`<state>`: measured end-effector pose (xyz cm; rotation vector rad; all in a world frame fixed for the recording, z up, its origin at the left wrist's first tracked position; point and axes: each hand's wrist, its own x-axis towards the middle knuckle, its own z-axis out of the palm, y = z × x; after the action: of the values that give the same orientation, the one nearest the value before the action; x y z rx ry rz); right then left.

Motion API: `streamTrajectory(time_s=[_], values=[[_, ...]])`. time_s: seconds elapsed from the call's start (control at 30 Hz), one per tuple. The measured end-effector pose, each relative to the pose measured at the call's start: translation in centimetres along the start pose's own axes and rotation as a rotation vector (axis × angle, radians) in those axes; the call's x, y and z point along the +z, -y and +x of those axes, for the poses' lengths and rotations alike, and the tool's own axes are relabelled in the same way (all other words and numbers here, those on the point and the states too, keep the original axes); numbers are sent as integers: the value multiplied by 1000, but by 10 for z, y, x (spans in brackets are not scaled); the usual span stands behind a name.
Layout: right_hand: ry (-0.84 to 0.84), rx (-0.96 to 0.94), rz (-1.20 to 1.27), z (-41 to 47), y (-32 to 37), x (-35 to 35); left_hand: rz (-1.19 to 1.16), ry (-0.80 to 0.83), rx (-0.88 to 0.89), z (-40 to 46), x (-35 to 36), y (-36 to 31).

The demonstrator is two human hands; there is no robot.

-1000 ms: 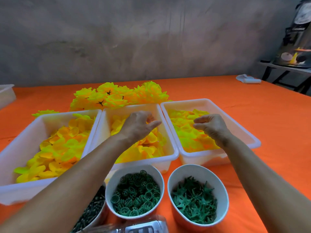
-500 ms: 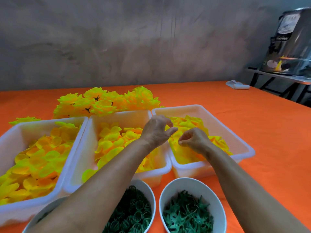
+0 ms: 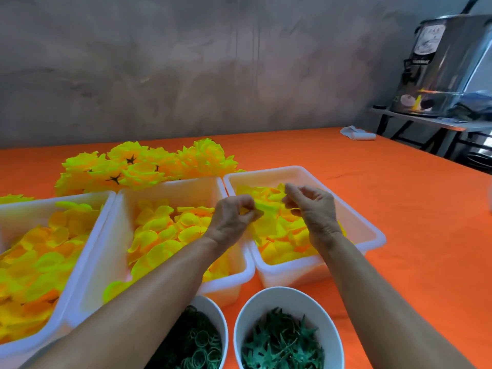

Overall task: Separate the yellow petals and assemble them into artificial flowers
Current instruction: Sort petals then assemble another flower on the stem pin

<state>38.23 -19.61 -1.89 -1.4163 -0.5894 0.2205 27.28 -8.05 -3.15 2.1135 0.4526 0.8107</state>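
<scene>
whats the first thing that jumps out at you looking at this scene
Three white trays heaped with neon yellow petals line the orange table, with finished flowers piled behind them. Over the right tray, the left hand and right hand pinch petals.

Centre frame: left hand (image 3: 234, 217) and right hand (image 3: 314, 209) pinch a yellow petal (image 3: 263, 207) between them above the right tray (image 3: 372, 233). Finished flowers (image 3: 143, 169) upper left on orange table (image 3: 372, 182). Two bowls (image 3: 282, 296) at bottom.

head | worn, facing forward-down | close over hands (image 3: 271, 211) | edges probably distorted
</scene>
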Motion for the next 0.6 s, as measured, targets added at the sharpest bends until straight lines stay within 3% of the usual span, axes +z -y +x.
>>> streamTrajectory(time_s=[0.1, 0.2, 0.6], values=[[-240, -22, 79, 7, 1, -13, -62, -125, -9, 2, -4, 5], [-307, -46, 32, 17, 0, -27, -123, -202, -13, 4, -3, 5], [284, 40, -1040, 26, -12, 3, -200, -345, -10, 8, -6, 3]])
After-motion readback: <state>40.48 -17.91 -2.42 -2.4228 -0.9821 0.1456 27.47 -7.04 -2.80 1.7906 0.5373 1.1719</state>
